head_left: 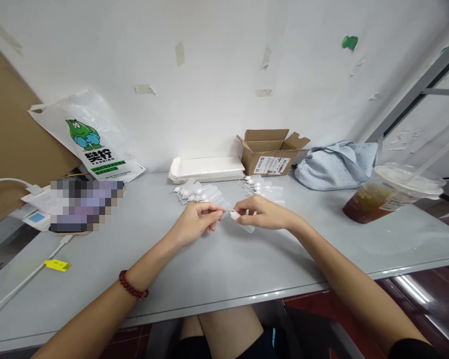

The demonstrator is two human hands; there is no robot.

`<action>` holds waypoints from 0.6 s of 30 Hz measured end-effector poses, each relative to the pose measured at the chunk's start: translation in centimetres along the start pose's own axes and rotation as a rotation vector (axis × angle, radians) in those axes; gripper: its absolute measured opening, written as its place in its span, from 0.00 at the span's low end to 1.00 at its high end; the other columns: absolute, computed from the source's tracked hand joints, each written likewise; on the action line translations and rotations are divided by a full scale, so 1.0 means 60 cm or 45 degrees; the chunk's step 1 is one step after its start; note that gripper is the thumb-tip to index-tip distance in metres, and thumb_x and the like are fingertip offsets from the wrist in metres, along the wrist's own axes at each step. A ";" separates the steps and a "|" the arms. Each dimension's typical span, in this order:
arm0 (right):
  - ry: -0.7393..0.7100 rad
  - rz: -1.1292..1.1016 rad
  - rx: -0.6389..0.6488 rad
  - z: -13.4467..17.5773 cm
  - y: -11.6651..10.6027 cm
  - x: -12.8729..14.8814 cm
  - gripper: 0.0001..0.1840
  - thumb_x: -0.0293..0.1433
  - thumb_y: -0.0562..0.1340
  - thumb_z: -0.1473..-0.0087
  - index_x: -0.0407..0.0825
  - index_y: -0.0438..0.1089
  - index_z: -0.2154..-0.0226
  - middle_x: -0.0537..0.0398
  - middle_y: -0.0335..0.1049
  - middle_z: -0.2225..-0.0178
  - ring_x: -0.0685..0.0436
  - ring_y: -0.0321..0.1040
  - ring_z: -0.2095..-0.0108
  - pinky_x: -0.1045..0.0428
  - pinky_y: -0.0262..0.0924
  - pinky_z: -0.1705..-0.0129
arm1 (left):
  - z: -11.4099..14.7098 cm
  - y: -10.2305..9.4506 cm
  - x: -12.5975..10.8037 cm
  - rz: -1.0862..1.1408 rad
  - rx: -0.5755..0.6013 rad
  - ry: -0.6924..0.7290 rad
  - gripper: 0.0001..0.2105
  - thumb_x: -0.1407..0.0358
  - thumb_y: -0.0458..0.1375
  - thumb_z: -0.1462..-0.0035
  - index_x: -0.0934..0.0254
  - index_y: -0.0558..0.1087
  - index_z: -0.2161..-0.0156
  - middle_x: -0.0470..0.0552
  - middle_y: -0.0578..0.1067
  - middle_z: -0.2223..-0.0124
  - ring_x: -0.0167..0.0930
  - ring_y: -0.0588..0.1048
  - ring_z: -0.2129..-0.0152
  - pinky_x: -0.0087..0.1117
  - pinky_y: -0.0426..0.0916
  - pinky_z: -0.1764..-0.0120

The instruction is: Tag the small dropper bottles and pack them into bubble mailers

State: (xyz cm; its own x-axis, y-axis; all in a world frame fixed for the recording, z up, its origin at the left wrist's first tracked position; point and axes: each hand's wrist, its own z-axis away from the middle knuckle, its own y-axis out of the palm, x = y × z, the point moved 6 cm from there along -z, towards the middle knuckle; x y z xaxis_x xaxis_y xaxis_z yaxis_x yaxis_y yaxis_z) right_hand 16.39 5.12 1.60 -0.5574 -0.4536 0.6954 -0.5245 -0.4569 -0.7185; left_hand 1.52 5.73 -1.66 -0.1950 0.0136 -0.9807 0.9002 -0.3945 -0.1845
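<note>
- Center of frame: right hand (261, 213) pinches a tilted bottle (249, 228) by its cap (234, 215).
- Just left: left hand (198, 222) pinches thin cord (228, 210) at that cap.
- Above both hands: bottle piles (209, 193) on table (209, 274).
- Right of upper center: open box (254, 160).
- Frame right: cup (370, 197).

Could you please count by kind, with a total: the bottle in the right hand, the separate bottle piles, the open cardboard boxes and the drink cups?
Bottle in hand: 1
Bottle piles: 2, left pile and right pile
Open cardboard box: 1
Drink cup: 1
Total: 5
</note>
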 end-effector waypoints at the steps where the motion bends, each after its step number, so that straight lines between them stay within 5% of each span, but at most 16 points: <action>1: 0.001 -0.001 -0.010 0.000 -0.001 -0.001 0.08 0.31 0.56 0.48 0.46 0.68 0.72 0.60 0.64 0.77 0.53 0.57 0.75 0.55 0.52 0.71 | 0.000 0.000 0.000 -0.001 0.003 -0.007 0.11 0.61 0.59 0.49 0.67 0.76 0.64 0.45 0.71 0.76 0.23 0.66 0.83 0.26 0.63 0.78; 9: 0.049 -0.060 -0.062 0.002 -0.008 -0.002 0.10 0.33 0.55 0.46 0.45 0.67 0.74 0.61 0.60 0.79 0.54 0.52 0.78 0.55 0.48 0.74 | 0.006 0.003 -0.002 -0.058 0.041 -0.032 0.11 0.59 0.58 0.47 0.68 0.73 0.69 0.45 0.71 0.78 0.23 0.66 0.83 0.28 0.62 0.76; 18: 0.044 -0.186 -0.070 -0.002 0.001 0.001 0.10 0.31 0.55 0.47 0.45 0.66 0.76 0.61 0.60 0.79 0.54 0.54 0.78 0.55 0.49 0.73 | 0.006 0.000 -0.002 0.218 0.084 -0.070 0.13 0.57 0.61 0.49 0.67 0.71 0.72 0.44 0.68 0.78 0.23 0.65 0.82 0.27 0.61 0.75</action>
State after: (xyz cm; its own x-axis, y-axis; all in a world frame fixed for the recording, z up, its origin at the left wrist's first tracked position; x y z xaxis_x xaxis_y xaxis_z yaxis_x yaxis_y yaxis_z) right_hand 16.26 5.15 1.63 -0.4938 -0.3584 0.7923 -0.6354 -0.4732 -0.6101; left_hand 1.41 5.40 -1.50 -0.0637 -0.1089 -0.9920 0.8950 -0.4460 -0.0085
